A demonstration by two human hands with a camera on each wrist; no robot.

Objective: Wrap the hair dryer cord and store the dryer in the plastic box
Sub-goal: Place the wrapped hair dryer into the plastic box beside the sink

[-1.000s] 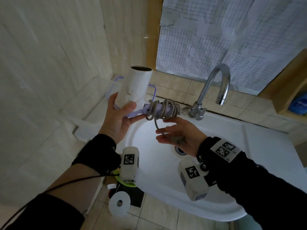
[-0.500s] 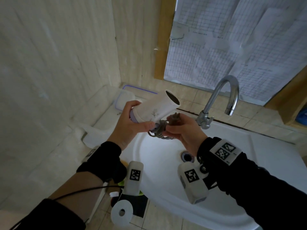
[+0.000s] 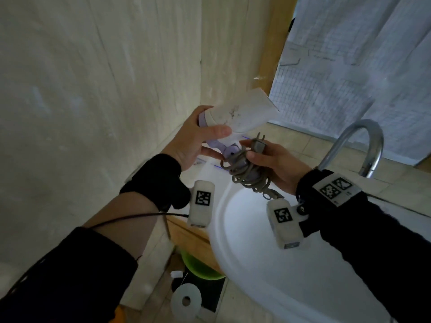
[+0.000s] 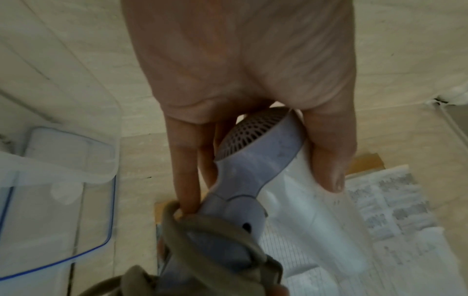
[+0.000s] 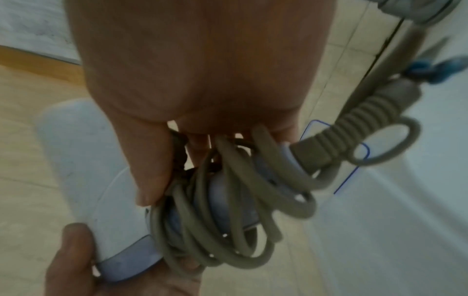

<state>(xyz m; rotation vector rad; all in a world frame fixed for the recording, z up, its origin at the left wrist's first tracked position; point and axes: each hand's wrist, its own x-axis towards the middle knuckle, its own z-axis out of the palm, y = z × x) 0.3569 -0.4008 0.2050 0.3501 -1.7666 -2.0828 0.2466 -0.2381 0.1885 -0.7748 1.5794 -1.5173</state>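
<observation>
at the centre of the head view the left hand [image 3: 193,141] is wrapped round the white barrel of the hair dryer [image 3: 240,115], thumb on top, nozzle aimed at the upper right of the frame. the right hand [image 3: 272,164] clasps the lilac handle with the grey cord [image 3: 245,173] coiled round it, and the plug [image 3: 258,145] sticks up between thumb and forefinger. the two hands are close together above the white sink [image 3: 268,264]. the clear plastic box [image 4: 50,200], blue-edged, sits at the left of the left wrist view on the counter [image 4: 139,156], apart from the dryer.
</observation>
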